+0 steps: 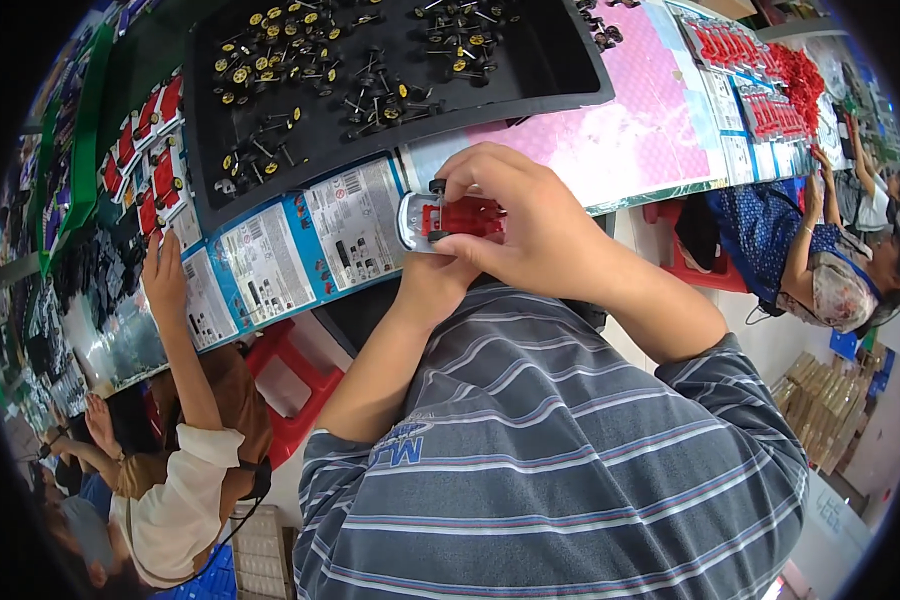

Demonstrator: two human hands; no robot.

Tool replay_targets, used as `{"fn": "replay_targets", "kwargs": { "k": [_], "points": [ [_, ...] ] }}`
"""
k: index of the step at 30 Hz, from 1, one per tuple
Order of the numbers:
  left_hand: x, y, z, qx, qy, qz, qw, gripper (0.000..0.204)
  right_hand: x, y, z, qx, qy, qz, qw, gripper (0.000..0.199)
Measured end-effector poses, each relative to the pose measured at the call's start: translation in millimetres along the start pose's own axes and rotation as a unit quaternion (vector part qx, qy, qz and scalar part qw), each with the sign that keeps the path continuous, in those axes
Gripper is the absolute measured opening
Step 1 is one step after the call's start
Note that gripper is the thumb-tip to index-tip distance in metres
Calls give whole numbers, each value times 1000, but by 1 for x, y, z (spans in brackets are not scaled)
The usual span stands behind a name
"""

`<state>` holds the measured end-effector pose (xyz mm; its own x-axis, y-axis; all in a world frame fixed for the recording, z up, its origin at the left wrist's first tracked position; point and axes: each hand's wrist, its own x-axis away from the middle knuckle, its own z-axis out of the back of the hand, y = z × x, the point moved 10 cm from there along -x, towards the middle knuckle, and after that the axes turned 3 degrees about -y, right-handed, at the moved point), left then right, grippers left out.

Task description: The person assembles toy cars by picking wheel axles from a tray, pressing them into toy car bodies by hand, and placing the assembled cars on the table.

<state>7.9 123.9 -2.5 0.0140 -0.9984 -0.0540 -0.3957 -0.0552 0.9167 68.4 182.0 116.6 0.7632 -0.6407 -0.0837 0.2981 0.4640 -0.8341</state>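
Observation:
A small toy car (pixel 470 216) with a red chassis, dark wheels and a pale grey, curved body part at its left end is held in front of my chest, just over the table's near edge. My right hand (pixel 530 215) is closed around it from the right, with the thumb on the near side and bent fingers on the far side by a wheel. My left hand (pixel 436 283) comes up from below and supports the car; its fingers are mostly hidden behind the car and my right hand.
Beyond my hands a black tray (pixel 410 133) holds many loose wheel axles (pixel 270 65) with yellow or dark wheels. Printed card sheets (pixel 265 255) line the table edge. Red toy cars (pixel 160 180) lie left, beside a co-worker's hand (pixel 165 275). Red parts (pixel 770 110) lie far right.

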Motion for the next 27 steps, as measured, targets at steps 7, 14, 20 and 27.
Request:
{"fn": "replay_targets", "kwargs": {
  "k": [7,14,20,27],
  "points": [
    [11,-2,9,-93,17,6,996,41,-5,-6,-18,28,-32,48,998,40],
    [17,-4,20,25,50,68,996,30,-6,2,5,4,-15,82,996,34],
    [30,13,51,63,104,78,989,31,1,56,21,51,18,-14,998,26],
    [47,26,94,28,145,64,987,32,16,124,15,150,140,-19,979,15]
  ]
}}
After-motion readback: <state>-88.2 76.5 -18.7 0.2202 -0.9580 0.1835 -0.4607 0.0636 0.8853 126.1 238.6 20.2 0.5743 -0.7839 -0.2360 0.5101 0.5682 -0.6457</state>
